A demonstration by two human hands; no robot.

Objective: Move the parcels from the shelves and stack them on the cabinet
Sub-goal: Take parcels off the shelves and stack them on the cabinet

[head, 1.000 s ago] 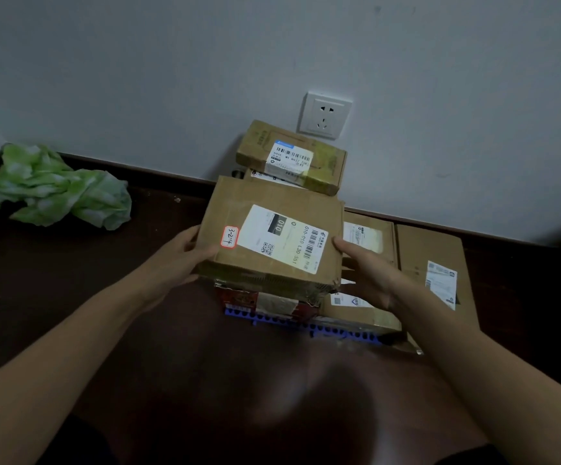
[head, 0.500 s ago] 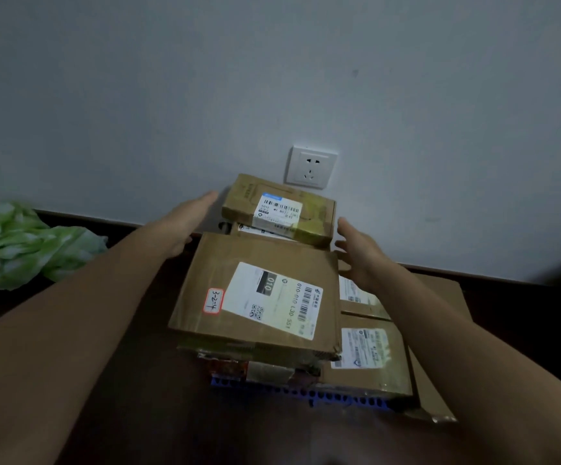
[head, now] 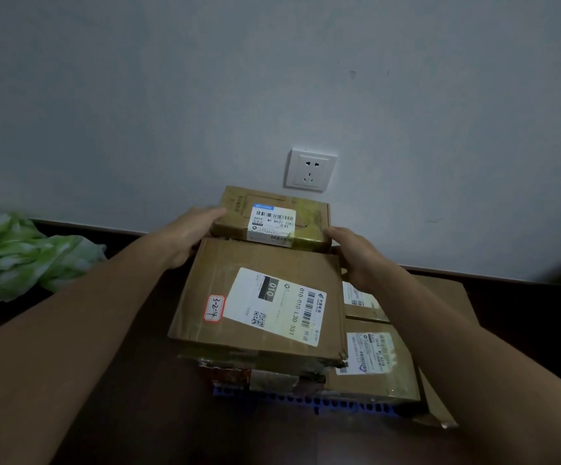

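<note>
Small parcel [head: 272,219] sits mid-frame by the wall under the socket [head: 310,169], left hand [head: 190,238] and right hand [head: 356,255] at its ends, fingers straight, not curled round it; press both ends evenly, keep it level, don't nudge the big parcel [head: 262,300] in front.

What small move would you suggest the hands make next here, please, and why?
Probably press both hands inward and lift the small parcel: the left hand and right hand flank its ends, fingers fairly straight, no firm grip visible. It sits behind the large parcel, whose flat top carries nothing.
</note>
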